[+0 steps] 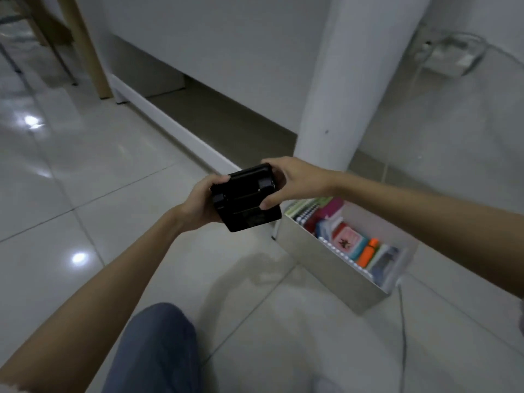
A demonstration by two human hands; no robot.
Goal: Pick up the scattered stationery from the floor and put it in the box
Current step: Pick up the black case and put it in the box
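Both of my hands hold a black boxy object (243,198), a glossy case or device, in the air above the tiled floor. My left hand (200,201) grips its left side; my right hand (295,180) grips its far right corner with the thumb on top. Just to the right and below stands the white open box (326,262) on the floor. It holds spiral notebooks (303,212), a pink case (330,208), a pink-and-teal card box (350,241) and an orange marker (368,251).
A white round pillar (354,86) rises right behind the box. A white cabinet (198,46) with a low plinth runs at the back left. A cable (402,321) lies on the floor by the box's right end. My knee in blue trousers (158,350) is bottom centre.
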